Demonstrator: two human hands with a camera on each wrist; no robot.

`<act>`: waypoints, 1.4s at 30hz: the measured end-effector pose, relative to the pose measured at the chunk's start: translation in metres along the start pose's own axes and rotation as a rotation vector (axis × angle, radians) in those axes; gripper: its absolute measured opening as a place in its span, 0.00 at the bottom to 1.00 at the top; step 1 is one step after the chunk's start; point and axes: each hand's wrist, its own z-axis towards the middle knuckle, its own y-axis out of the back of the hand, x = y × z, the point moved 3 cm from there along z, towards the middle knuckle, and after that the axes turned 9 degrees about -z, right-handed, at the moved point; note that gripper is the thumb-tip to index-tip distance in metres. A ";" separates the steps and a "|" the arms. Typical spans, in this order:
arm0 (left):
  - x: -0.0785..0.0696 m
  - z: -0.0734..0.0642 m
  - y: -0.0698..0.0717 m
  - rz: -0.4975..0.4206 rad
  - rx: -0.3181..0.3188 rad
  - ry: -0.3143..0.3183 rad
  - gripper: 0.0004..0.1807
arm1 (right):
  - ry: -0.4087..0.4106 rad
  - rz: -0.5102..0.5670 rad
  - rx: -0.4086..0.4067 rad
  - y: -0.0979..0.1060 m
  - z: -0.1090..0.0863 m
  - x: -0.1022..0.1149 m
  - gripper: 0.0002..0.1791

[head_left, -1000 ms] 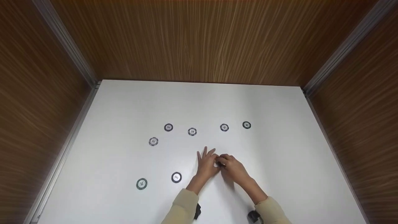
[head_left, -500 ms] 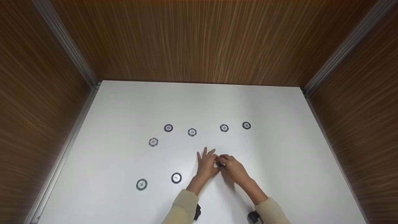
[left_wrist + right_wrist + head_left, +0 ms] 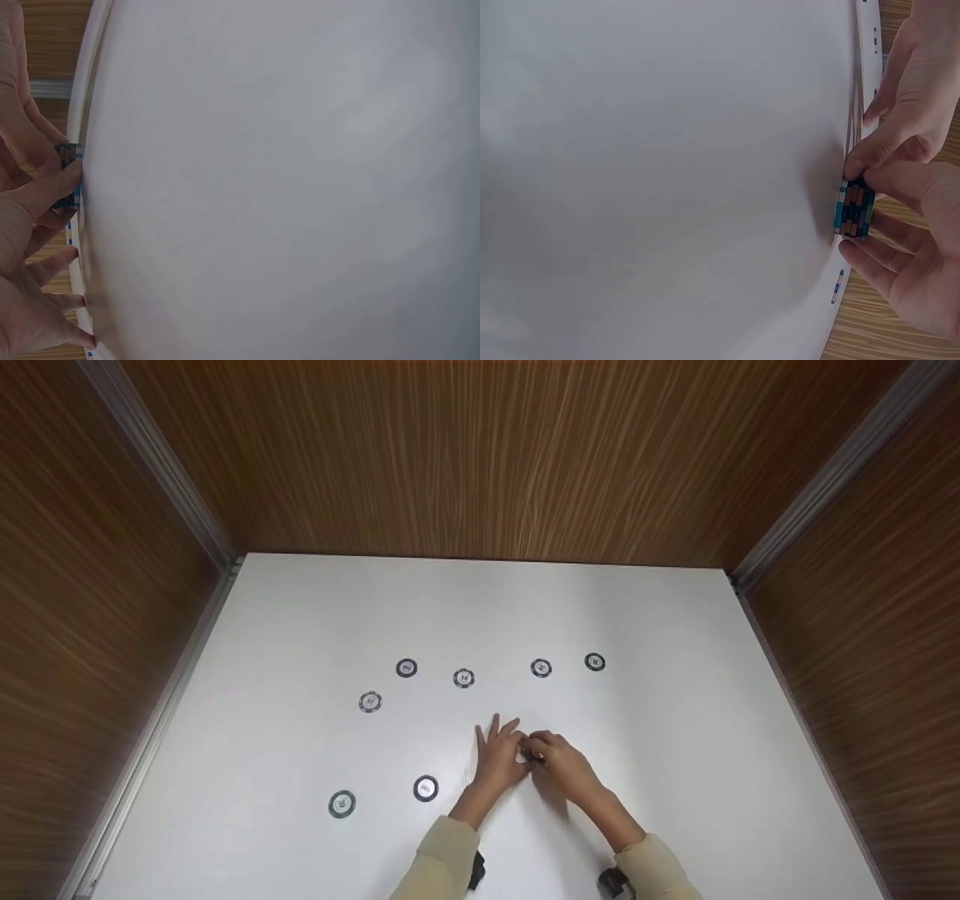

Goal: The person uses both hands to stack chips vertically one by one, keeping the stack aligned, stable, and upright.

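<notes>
A short stack of poker chips with teal, orange and dark edges stands between both hands. My left hand pinches it with thumb and index finger, its other fingers spread. From the other side, my right hand grips the stack with thumb and fingers. The stack is partly hidden by fingers in the left wrist view, and mostly covered in the head view. Several single chips lie flat beyond and left of the hands, among them a dark-rimmed chip nearest the left wrist and a green-rimmed chip.
A white table lies between brown wood-grain panels. Across its middle lie a green chip, a dark chip, another dark chip, a purple chip and a grey chip.
The right hand's fingers shift very slightly on the stack, showing a little more of it in the head view. Both arms and the loose chips stay in place.
</notes>
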 end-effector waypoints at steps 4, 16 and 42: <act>0.001 0.000 -0.001 -0.001 0.009 0.008 0.19 | -0.028 0.016 0.001 0.001 -0.002 -0.003 0.20; 0.001 0.000 0.000 -0.054 0.003 0.007 0.20 | -0.183 0.048 -0.072 0.018 0.012 -0.032 0.13; 0.002 0.001 -0.002 -0.132 0.030 0.034 0.19 | -0.495 0.063 0.087 0.017 0.051 -0.149 0.31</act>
